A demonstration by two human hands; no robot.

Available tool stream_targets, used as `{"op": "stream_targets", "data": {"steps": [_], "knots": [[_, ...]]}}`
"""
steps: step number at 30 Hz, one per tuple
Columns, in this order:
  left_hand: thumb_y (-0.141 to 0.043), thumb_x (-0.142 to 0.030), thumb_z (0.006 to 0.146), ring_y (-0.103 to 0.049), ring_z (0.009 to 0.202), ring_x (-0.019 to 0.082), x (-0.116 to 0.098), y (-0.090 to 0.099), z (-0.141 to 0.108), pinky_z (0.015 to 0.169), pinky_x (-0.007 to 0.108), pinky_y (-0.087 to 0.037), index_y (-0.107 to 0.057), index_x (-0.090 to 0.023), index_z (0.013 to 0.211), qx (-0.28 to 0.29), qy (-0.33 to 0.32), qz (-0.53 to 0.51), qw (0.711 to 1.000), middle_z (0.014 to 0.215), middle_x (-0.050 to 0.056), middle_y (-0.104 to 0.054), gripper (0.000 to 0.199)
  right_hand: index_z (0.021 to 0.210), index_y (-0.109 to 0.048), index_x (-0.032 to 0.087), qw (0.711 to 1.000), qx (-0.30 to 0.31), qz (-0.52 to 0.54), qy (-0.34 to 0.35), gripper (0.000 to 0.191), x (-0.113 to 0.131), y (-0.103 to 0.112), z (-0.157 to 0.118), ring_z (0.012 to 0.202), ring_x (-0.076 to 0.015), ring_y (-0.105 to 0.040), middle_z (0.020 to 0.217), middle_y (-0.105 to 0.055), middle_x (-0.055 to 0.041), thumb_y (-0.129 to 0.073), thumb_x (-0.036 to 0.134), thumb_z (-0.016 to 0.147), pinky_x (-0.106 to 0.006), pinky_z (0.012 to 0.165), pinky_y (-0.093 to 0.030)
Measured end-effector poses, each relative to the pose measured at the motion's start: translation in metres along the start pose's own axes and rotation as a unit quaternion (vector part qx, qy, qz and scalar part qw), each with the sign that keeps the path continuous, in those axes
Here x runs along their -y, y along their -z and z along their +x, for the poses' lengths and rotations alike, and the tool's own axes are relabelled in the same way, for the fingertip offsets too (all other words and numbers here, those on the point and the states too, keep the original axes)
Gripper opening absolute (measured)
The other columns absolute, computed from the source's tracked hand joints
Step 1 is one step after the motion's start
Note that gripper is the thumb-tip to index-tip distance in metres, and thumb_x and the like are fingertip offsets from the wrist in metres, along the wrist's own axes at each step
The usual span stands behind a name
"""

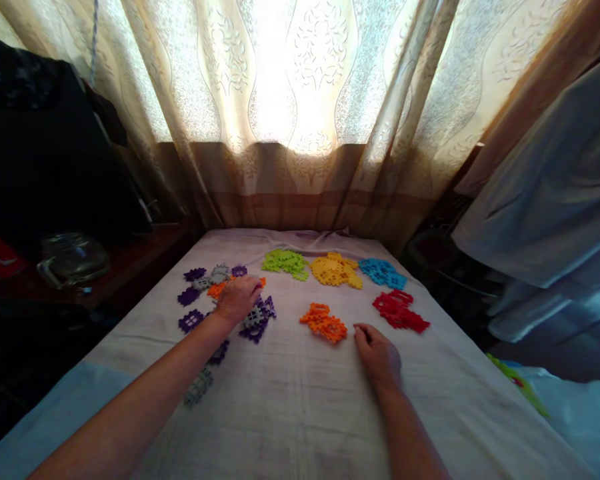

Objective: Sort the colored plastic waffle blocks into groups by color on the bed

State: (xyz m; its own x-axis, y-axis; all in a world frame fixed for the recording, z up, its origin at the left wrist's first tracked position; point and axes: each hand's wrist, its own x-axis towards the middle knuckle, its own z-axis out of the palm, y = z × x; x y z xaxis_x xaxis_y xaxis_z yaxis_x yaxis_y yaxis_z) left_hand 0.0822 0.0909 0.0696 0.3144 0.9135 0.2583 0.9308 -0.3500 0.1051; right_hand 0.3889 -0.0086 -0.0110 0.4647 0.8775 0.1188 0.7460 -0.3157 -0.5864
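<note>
My left hand (239, 297) reaches over a mixed spread of toothed plastic building pieces at the left. Its fingers are drawn together, and whatever they hold, if anything, is hidden. Orange pieces (217, 290) show beside and behind this hand. Purple pieces (191, 321) and grey pieces (220, 273) lie around it, some partly under the forearm. My right hand (378, 355) rests on the sheet with its fingers curled in, and nothing shows in them. Just left of its fingertips lies a small pile of orange pieces (325, 324).
Along the far side sit green (285, 263), yellow (336, 270) and blue piles (383, 273), with a red pile (400, 311) nearer at the right. A pale sheet (300, 413) covers the surface. Behind it hangs a curtain (300, 173). A glass jug (73, 260) stands far left.
</note>
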Motion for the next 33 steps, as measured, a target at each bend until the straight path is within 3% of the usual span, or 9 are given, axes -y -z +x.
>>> {"op": "stream_targets", "data": {"steps": [4,7,10,12,16,21,24,27,33], "knots": [[-0.048,-0.029,0.093,-0.061,0.100,0.019,-0.059,-0.018,0.007,0.092,0.032,-0.046,-0.066,-0.022,0.101,0.021,-0.074,-0.058,0.995,0.103,0.005,-0.068,0.021,0.103,-0.073,0.024,1.000,-0.013,0.004,0.012,0.037,-0.001,-0.001,0.000,0.086,-0.0193,-0.067,0.098,-0.074,-0.0047,-0.042,0.036,0.088,-0.027,0.073,-0.047],[-0.049,-0.029,0.092,-0.063,0.098,0.021,-0.091,-0.034,0.006,0.089,0.033,-0.048,-0.068,-0.023,0.100,0.044,-0.095,-0.088,0.991,0.101,0.006,-0.069,0.021,0.104,-0.073,0.024,1.000,-0.007,0.010,0.015,0.037,-0.003,0.000,-0.001,0.086,-0.0188,-0.067,0.098,-0.074,-0.0044,-0.042,0.036,0.088,-0.027,0.074,-0.047],[-0.049,-0.030,0.092,-0.063,0.101,0.022,-0.106,-0.042,0.003,0.090,0.033,-0.050,-0.068,-0.025,0.107,0.063,-0.098,-0.107,0.987,0.107,0.005,-0.069,0.024,0.104,-0.073,0.024,1.000,-0.002,0.013,0.015,0.037,-0.003,0.000,0.000,0.086,-0.0188,-0.067,0.098,-0.074,-0.0039,-0.042,0.037,0.088,-0.027,0.074,-0.047],[-0.049,-0.032,0.093,-0.062,0.104,0.020,-0.104,-0.042,0.002,0.093,0.032,-0.049,-0.065,-0.028,0.112,0.070,-0.095,-0.109,0.987,0.112,0.005,-0.068,0.025,0.104,-0.073,0.024,1.000,-0.003,0.012,0.016,0.037,-0.003,0.000,0.000,0.085,-0.0189,-0.067,0.098,-0.074,-0.0038,-0.042,0.037,0.088,-0.027,0.073,-0.047],[-0.052,-0.038,0.094,-0.061,0.105,0.019,-0.068,-0.032,0.006,0.094,0.042,-0.049,-0.062,-0.021,0.113,0.074,-0.049,-0.069,0.994,0.118,0.008,-0.064,0.027,0.103,-0.073,0.025,1.000,-0.002,0.008,0.011,0.036,-0.003,0.000,0.000,0.085,-0.0188,-0.067,0.098,-0.074,-0.0042,-0.043,0.036,0.087,-0.027,0.072,-0.047],[-0.048,-0.025,0.093,-0.058,0.114,0.026,0.016,-0.013,0.010,0.098,0.043,-0.045,-0.064,-0.016,0.111,0.063,0.104,0.044,0.992,0.116,0.012,-0.064,0.026,0.104,-0.073,0.025,1.000,0.004,0.004,0.004,0.036,-0.002,0.001,-0.001,0.086,-0.0192,-0.067,0.100,-0.074,-0.0045,-0.043,0.036,0.088,-0.027,0.071,-0.046],[-0.048,-0.028,0.090,-0.060,0.111,0.031,0.055,-0.006,0.006,0.093,0.043,-0.046,-0.066,-0.016,0.106,0.085,0.172,0.094,0.977,0.113,0.015,-0.066,0.027,0.102,-0.073,0.025,1.000,-0.001,0.006,0.005,0.035,-0.001,0.001,-0.001,0.084,-0.0189,-0.066,0.098,-0.074,-0.0042,-0.044,0.036,0.087,-0.027,0.070,-0.046],[-0.049,-0.034,0.089,-0.062,0.106,0.033,0.071,-0.006,0.000,0.088,0.043,-0.048,-0.067,-0.016,0.102,0.109,0.207,0.116,0.965,0.110,0.016,-0.068,0.029,0.101,-0.074,0.026,1.000,-0.006,0.004,0.007,0.035,-0.001,0.001,-0.001,0.083,-0.0192,-0.066,0.096,-0.074,-0.0039,-0.044,0.036,0.086,-0.027,0.069,-0.045],[-0.044,-0.028,0.089,-0.062,0.107,0.026,0.074,-0.012,-0.007,0.089,0.037,-0.048,-0.064,-0.020,0.108,0.111,0.219,0.115,0.963,0.118,0.011,-0.065,0.029,0.102,-0.073,0.025,1.000,0.000,0.006,0.005,0.037,-0.002,0.001,-0.001,0.083,-0.0197,-0.067,0.095,-0.074,-0.0039,-0.043,0.038,0.086,-0.028,0.070,-0.046]]}}
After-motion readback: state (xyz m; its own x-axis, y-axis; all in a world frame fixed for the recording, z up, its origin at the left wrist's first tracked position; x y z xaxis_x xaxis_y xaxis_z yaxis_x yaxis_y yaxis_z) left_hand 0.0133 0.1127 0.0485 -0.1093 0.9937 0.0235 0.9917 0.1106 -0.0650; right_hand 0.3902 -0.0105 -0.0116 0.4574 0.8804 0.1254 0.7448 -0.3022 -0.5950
